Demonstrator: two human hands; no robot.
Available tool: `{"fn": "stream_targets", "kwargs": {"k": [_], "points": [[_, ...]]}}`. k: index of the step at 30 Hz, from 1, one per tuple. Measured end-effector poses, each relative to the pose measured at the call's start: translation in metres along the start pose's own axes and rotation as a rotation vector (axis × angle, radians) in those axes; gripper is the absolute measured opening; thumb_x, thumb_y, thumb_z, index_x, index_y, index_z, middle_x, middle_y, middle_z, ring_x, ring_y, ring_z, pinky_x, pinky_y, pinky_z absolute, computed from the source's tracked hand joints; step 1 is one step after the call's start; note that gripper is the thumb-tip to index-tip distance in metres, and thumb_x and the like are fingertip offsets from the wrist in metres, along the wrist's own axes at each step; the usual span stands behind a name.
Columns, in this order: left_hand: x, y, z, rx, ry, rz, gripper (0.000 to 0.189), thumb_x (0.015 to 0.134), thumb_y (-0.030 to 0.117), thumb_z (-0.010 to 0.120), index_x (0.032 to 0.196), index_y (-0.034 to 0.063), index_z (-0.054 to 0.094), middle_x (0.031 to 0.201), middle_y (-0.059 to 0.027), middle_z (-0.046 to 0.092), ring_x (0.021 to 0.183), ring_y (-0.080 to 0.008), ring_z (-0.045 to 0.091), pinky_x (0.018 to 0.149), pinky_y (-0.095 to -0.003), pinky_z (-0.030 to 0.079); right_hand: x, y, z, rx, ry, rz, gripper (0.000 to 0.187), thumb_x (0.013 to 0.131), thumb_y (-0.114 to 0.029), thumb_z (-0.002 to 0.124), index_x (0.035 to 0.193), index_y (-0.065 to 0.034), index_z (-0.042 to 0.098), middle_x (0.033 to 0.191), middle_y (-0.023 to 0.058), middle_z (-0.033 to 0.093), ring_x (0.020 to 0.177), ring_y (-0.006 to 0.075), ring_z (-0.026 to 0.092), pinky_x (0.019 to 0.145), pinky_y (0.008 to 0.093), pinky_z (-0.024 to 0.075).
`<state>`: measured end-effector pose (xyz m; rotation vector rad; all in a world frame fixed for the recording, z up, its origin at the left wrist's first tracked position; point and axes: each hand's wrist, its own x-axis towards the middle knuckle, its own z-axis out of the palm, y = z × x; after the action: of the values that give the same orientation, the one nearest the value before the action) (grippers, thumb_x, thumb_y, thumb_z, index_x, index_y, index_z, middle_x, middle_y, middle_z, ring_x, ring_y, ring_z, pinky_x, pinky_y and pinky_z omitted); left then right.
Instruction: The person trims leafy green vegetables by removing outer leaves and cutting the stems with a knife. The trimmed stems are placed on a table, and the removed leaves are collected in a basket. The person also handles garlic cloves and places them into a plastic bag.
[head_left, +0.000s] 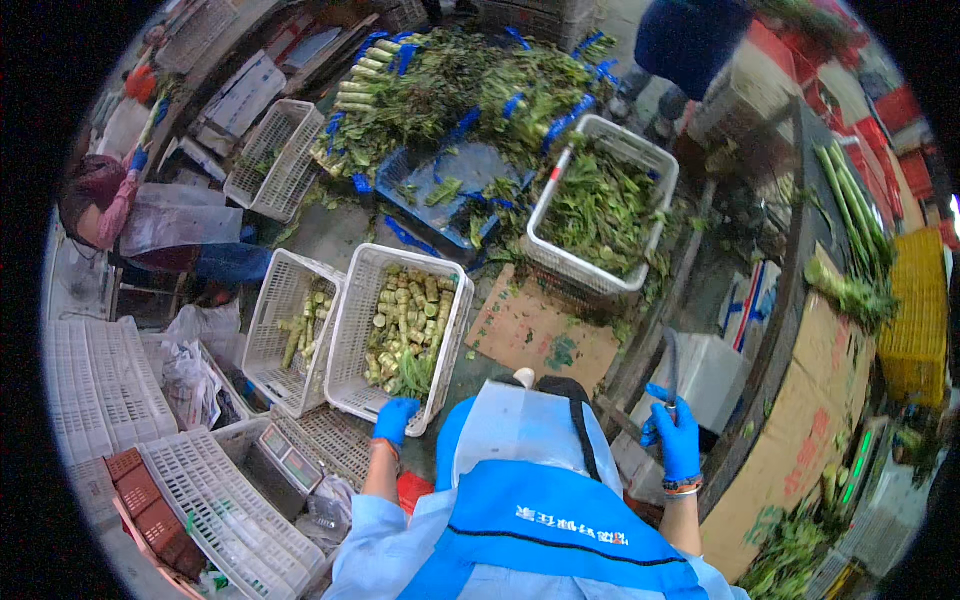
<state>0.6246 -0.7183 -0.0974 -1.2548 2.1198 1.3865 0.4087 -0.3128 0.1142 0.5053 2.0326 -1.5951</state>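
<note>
My left hand (396, 421), in a blue glove, is at the near rim of a white plastic crate (339, 356). Cut stem pieces (411, 304), which look like celtuce, fill much of that crate. Feathery green leaves (415, 375) lie just beyond my left fingers; whether they are touching cannot be made out. The fingers are curled, and their undersides are hidden. On the other side, my right hand (675, 442), also gloved, grips a knife with a curved dark blade (670, 364) pointing away from me, beside the cardboard-covered bench.
A second crate (266, 330) with stem pieces adjoins at left. Ahead are a crate of leaves (600, 210), a blue tray (450, 195) and bundled leafy stalks (450, 97). Cardboard (544, 322) covers floor before me. Long stalks (847, 202) lie on the right bench (810, 397). Another person (112, 195) works at left.
</note>
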Motion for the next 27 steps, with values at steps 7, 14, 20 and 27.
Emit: {"fn": "stream_targets", "kwargs": {"k": [7,14,20,27], "points": [[0.036,0.059,0.037,-0.213,0.013,-0.069,0.028,0.079,0.026,0.059,0.089,0.0015,0.067,0.084,-0.0124,0.066,0.076,-0.0206,0.061,0.071,-0.0338,0.046,0.094,-0.031,0.017,-0.098,-0.181,0.102,0.027,0.087,-0.017,0.058,0.112,-0.0083,0.059,0.064,0.0035,0.057,0.054,0.0097,0.055,0.048,0.025,0.045],[0.14,0.244,0.072,-0.05,-0.07,0.059,0.03,0.083,0.027,0.057,0.095,0.0014,0.064,0.093,-0.0133,0.065,0.083,-0.0238,0.06,0.074,-0.0342,0.045,0.217,-0.068,-0.002,-0.141,-0.186,0.258,0.03,0.085,-0.024,0.061,0.109,-0.006,0.059,0.066,0.0026,0.056,0.055,0.0112,0.056,0.048,0.0264,0.0462],[0.279,0.378,0.137,-0.091,-0.217,0.322,0.031,0.085,0.029,0.058,0.1,0.003,0.063,0.093,-0.0118,0.062,0.082,-0.0204,0.058,0.073,-0.0328,0.045,0.317,-0.042,-0.01,-0.117,-0.007,0.362,0.03,0.08,-0.032,0.066,0.093,-0.0053,0.06,0.064,0.0038,0.057,0.052,0.0115,0.056,0.046,0.0241,0.046],[0.456,0.372,0.239,0.032,-0.24,0.063,0.043,0.081,0.031,0.064,0.11,-0.0003,0.058,0.102,-0.0127,0.063,0.088,-0.0188,0.06,0.077,-0.0314,0.046,0.454,0.092,-0.022,-0.273,0.43,0.341,0.029,0.079,-0.03,0.065,0.09,-0.0036,0.06,0.072,0.0093,0.064,0.058,0.0172,0.059,0.05,0.0317,0.0467]]}}
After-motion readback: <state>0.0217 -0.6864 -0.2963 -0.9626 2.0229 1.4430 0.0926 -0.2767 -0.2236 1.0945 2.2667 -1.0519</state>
